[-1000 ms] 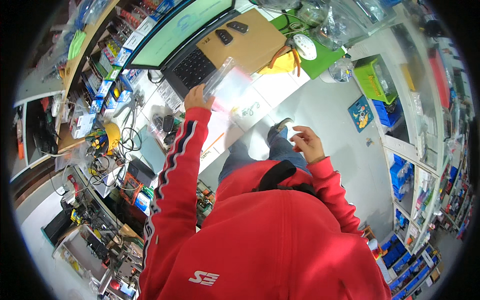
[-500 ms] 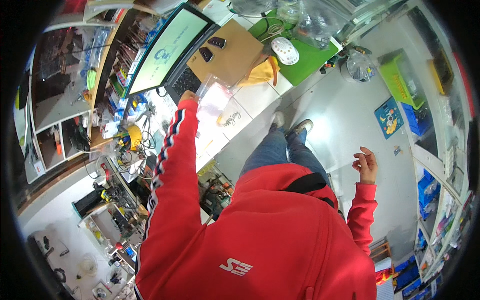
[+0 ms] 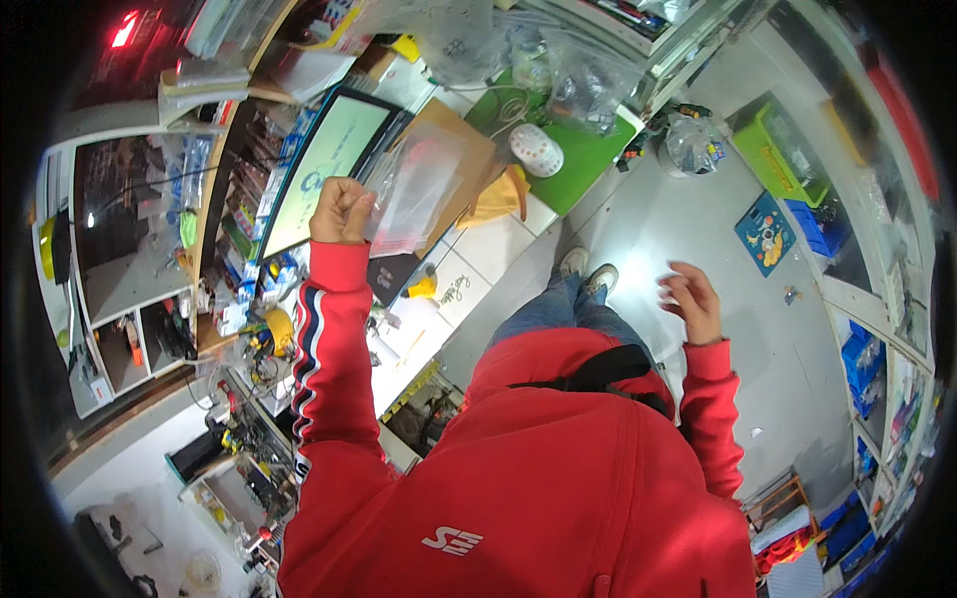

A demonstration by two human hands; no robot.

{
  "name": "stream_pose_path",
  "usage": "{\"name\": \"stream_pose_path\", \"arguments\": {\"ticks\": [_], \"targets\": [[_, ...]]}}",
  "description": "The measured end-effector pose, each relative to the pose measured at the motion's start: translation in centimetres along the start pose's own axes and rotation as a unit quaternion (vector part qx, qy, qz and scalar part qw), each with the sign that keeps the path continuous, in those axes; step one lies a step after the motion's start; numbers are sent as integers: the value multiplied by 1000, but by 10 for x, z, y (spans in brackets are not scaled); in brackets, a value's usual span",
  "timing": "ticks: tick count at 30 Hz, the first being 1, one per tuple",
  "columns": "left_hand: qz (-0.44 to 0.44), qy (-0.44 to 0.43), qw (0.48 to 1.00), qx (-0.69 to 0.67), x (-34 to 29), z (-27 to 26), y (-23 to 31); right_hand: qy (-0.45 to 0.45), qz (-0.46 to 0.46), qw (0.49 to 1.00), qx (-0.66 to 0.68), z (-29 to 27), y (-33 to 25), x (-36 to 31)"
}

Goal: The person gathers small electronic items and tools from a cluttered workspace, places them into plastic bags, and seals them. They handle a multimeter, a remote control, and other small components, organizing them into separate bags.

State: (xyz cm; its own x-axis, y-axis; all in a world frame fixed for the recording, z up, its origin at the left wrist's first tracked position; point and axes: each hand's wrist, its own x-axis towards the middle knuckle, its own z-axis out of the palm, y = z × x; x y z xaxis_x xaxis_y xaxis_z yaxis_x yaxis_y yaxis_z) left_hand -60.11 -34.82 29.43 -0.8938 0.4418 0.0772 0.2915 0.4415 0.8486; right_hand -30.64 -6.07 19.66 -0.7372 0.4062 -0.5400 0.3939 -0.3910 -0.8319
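My left hand [image 3: 342, 209] is raised in front of the laptop [image 3: 334, 164], its fingers closed on clear plastic bags [image 3: 414, 194]. The bags hang flat to the right of the fist, with reddish strips along their edges. They cover part of a brown cardboard sheet [image 3: 474, 149] and most of the laptop's keyboard. Over the floor at the right, my right hand [image 3: 695, 304] is held out with loosely bent fingers apart and nothing in it.
A yellow cloth [image 3: 501, 196] lies by the green mat [image 3: 598, 164], which bears a white rounded device [image 3: 536, 149] with dots. A small yellow object [image 3: 423, 284] sits on the white worktop. Shelves [image 3: 140, 249] line the left; a green bin [image 3: 773, 149] stands at right.
My left hand has risen toward the laptop screen, lifting the plastic bags off the worktop. They now hide the two dark key fobs. My right hand has shifted slightly left and up.
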Motion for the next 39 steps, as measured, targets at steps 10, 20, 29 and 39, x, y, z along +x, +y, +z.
{"name": "stream_pose_path", "arguments": {"ticks": [10,20,29,39], "targets": [[-64,-169,923,-341,57,115,75,-109,-118,936,312,91,-101,46],[-33,-477,811,-337,47,267,135,200,-194,949,146,-20,-105,-47],[-188,-549,698,-419,-27,408,229,324,-218,883,259,-147,-78,-128],[-279,-491,714,-415,-62,423,190,148,-118,973,132,-230,-74,-87]]}}
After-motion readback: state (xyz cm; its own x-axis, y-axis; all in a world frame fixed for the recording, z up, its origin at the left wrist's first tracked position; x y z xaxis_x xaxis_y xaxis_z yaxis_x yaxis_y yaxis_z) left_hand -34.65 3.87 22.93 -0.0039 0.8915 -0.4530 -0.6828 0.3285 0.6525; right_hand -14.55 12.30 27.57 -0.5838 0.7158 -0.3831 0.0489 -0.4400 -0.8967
